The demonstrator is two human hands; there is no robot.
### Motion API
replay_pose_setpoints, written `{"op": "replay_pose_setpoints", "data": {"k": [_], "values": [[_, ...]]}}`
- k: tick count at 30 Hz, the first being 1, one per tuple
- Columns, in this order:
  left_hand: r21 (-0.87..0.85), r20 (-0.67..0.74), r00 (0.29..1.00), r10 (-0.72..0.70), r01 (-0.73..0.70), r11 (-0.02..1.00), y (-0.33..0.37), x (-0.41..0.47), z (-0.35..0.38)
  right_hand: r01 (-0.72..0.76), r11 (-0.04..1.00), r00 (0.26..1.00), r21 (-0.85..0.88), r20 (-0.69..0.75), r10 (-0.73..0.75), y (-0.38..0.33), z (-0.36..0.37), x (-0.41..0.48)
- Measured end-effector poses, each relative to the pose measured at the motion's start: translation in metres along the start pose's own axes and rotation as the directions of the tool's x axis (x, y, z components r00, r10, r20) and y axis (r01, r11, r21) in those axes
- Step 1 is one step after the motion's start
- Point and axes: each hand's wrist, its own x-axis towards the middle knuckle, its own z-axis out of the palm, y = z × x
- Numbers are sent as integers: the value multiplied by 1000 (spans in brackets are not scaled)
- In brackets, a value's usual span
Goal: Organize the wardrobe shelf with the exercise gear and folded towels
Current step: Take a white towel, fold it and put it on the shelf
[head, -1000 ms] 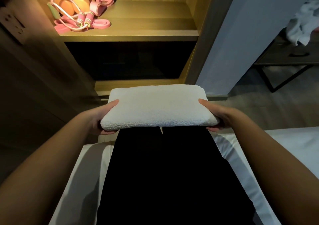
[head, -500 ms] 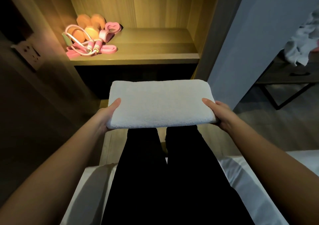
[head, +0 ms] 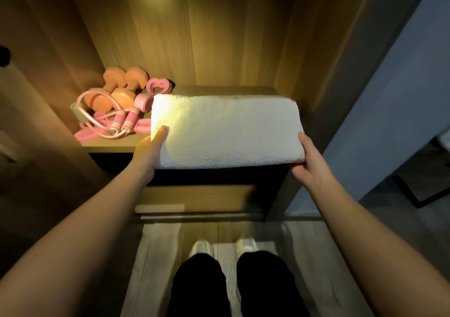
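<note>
Head view: you are now standing, and the towel point(head: 226, 131) has come up from lap height to the shelf point(head: 109, 142), just right of the pink gear point(head: 114, 107). Your left hand point(head: 151, 151) and right hand point(head: 309, 161) each grip an end, thumbs on top. Setting it down looks next. No writing is readable.

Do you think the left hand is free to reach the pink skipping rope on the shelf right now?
Probably not yet: the left hand holds the towel, though the skipping rope lies close, unobstructed.
</note>
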Motion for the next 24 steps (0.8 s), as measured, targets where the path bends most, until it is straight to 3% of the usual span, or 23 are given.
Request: {"op": "replay_pose_setpoints", "data": {"k": [4, 7, 10, 14, 16, 18, 19, 20, 21, 22, 24], "values": [[86, -74, 997, 30, -23, 996, -10, 69, 8, -38, 995, 996, 93, -75, 45, 11, 17, 53], [190, -92, 995, -42, 59, 980, -5, 95, 24, -34, 992, 994, 119, -102, 46, 15, 23, 82], [407, -186, 979, -90, 160, 899, -1, 126, 33, -12, 990, 994, 139, -109, 28, 16, 28, 103], [590, -158, 985, -70, 151, 793, 15, 145, 44, 31, 983, 990, 183, -144, -5, 16, 36, 116], [649, -154, 988, 27, 81, 756, 14, 139, 47, 33, 989, 988, 145, -153, -11, 16, 36, 109], [716, -68, 953, 294, -159, 680, 4, 123, 46, 58, 997, 978, -42, -199, -65, 17, 29, 94], [765, 37, 901, 431, -303, 569, -1, 111, 44, 79, 975, 969, -207, -213, -123, 18, 25, 86], [802, 170, 834, 525, -427, 419, -7, 103, 41, 112, 906, 958, -407, -198, -208, 19, 21, 78], [812, 295, 766, 571, -516, 273, -8, 95, 40, 166, 770, 940, -617, -137, -312, 20, 18, 70], [805, 396, 717, 573, -572, 159, -10, 92, 39, 228, 581, 917, -781, -30, -398, 20, 17, 64], [798, 509, 693, 510, -602, 22, -8, 89, 46, 317, 226, 872, -921, 190, -451, 23, 16, 63]]}}
